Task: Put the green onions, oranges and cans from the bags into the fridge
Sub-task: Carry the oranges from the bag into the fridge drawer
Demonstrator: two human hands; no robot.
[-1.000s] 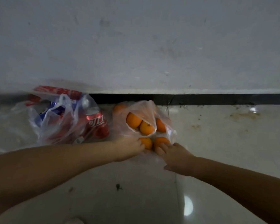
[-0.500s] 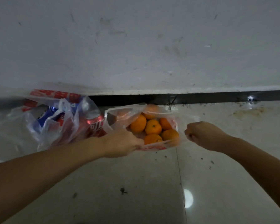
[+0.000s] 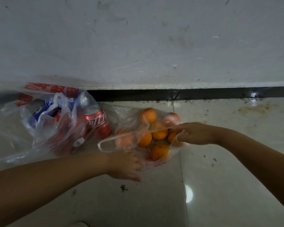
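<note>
Clear plastic holds the oranges in a small bag on the tiled floor, lying between the two hands. The right hand has its fingers pinched shut on the bag's rim, with the fruit just to their left and below. The left hand rests at the bag's near edge with its fingers loosely spread, gripping nothing clearly; the oranges lie just beyond them. Further left of those fingers, a second bag holds the cans against the wall.
</note>
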